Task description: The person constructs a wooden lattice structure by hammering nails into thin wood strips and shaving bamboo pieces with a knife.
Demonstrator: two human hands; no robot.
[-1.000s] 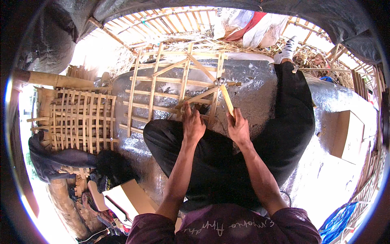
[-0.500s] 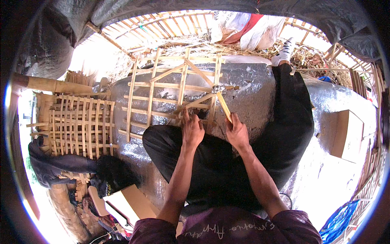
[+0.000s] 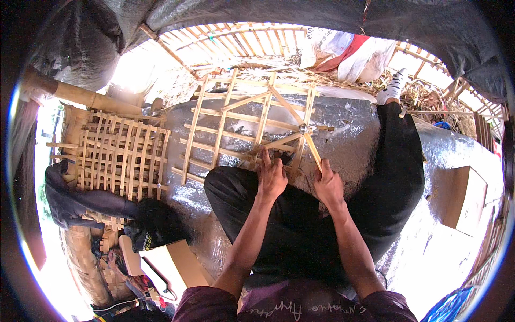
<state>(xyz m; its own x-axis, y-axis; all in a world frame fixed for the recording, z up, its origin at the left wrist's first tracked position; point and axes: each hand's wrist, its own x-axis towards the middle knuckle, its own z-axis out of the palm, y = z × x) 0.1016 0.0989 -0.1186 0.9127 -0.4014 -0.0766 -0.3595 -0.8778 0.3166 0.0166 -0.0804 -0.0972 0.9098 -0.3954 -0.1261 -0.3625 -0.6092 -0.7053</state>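
The open lattice of pale, flat wooden slats (image 3: 263, 122) lies in front of the person, slightly left of centre, with its near edge beside the bent left knee. Two slanting braces meet near its right side, and there the rounded, shiny metal head of a hammer with a pale yellow wooden handle (image 3: 313, 151) is at the joint; whether it touches the wood or hangs just above cannot be told. The right hand (image 3: 329, 184) is closed around the handle's lower end. The left hand (image 3: 272, 174) has its index finger stretched to the near end of the lower slanting brace (image 3: 281, 141), its other fingers curled; whether it pinches or merely presses the wood is unclear. The step in hand looks like hammering that joint fast, and the next move seems to call for a steady left hand and a short, square blow clear of the fingers. Beneath the lattice spreads a crinkled, silvery reflective sheet (image 3: 348, 145). Farther left stands a tightly crossed tan bamboo panel (image 3: 123, 155), and well to the right sits a brown cardboard box (image 3: 458, 198).
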